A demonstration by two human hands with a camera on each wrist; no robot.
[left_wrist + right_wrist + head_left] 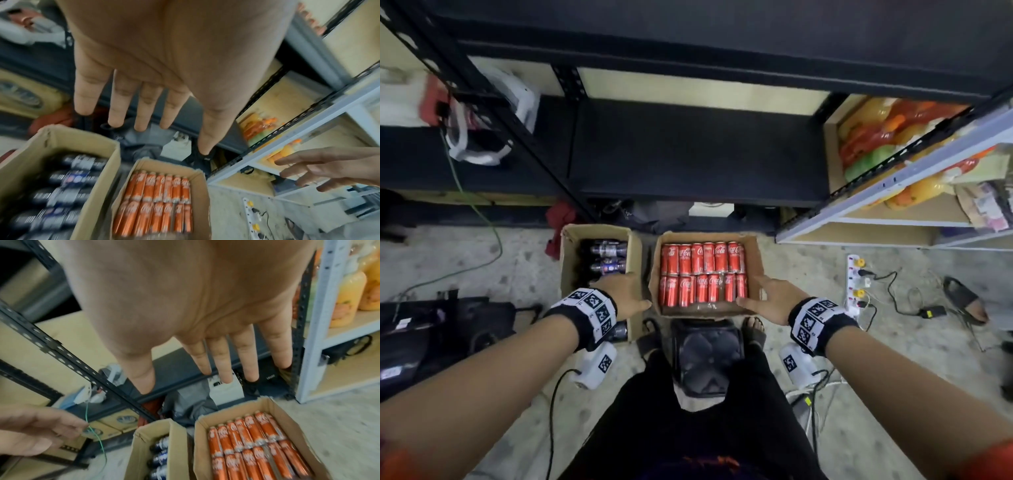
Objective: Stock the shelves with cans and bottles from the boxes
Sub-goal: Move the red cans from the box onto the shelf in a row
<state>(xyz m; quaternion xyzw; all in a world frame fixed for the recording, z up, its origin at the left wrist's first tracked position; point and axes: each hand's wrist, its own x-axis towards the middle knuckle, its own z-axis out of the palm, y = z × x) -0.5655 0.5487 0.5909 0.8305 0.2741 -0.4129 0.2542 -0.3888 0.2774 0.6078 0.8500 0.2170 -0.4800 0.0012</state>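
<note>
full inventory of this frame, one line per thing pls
cola cans: twelve, red, two rows of six in the right box
can box: one, brown cardboard, floor, open
dark bottles: several, dark with purple labels, lying in the left box; count unclear
bottle box: one, brown cardboard, floor, left of the can box
black shelf: one, black, behind the boxes
juice bottles: several, orange and green, on the white rack at right
white rack: one, white, right
power strip: one, white, floor at right
green cable: one, green, floor at left
left hand: open, over the bottle box
right hand: open, at the can box's near right corner
</note>
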